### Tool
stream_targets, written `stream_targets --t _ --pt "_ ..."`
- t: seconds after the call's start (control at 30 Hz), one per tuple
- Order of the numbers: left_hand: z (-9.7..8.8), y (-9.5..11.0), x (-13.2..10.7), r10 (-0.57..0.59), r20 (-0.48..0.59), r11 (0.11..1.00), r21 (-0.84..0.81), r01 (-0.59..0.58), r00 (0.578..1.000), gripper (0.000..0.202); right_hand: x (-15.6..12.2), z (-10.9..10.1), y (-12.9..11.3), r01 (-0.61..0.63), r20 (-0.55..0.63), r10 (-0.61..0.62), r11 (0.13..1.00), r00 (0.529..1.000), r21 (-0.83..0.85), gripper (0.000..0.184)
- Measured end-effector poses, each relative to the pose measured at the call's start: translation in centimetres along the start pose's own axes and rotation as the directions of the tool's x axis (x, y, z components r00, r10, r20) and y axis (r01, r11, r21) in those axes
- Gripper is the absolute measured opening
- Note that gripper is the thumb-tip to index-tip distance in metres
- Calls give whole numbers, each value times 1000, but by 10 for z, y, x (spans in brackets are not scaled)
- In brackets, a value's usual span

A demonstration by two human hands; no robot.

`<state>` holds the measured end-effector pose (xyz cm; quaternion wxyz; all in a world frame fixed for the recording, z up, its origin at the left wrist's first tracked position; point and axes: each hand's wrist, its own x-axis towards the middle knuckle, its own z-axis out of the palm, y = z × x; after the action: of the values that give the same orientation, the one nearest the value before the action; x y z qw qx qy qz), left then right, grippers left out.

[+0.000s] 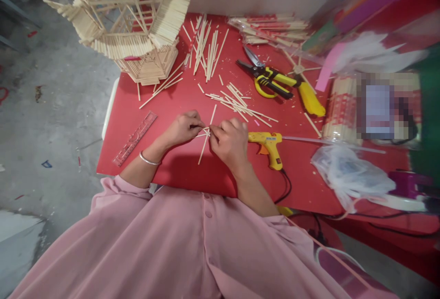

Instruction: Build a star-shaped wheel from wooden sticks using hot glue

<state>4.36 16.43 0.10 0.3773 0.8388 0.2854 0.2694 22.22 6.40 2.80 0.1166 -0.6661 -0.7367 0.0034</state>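
Crossed sticks are pinched in the closed fingertips of the left hand and right hand over the red desk. A glue gun (yellow) is laid just beside.

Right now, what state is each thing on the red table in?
left hand, grip shut on crossed sticks
right hand, grip shut on same sticks
crossed sticks, held by both hands
glue gun, lying unheld, cord attached
snips, lying, blades open
ruler, flat, untouched
stick model, standing
plastic bag, crumpled
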Motion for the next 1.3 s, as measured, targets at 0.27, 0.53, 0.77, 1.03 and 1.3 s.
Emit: stream_targets --t 0.27,0.53,0.77,1.03,1.3 --pt "-1 1 0 -10 16 1000 9 10 1000 18 0 0 -1 5 -3 -5 1000 1000 -4 35" --pt "-1 2 -1 4 6 1000 29 -4 1000 20 -1 2 -1 7 -15 -8 1000 1000 -22 32" --pt "0 3 -1 -17 11 999 34 17 1000 19 0 -2 -2 -6 8 7 1000 1000 -22 31" --pt "-4 -1 1 -39 -44 999 -25 38 998 19 -1 -15 7 -103 -62 102 995 993 -14 32" --pt "-4 -3 2 -60 -228 998 -1 61 972 14 -4 -47 60 -336 -38 334 940 942 -68 27"
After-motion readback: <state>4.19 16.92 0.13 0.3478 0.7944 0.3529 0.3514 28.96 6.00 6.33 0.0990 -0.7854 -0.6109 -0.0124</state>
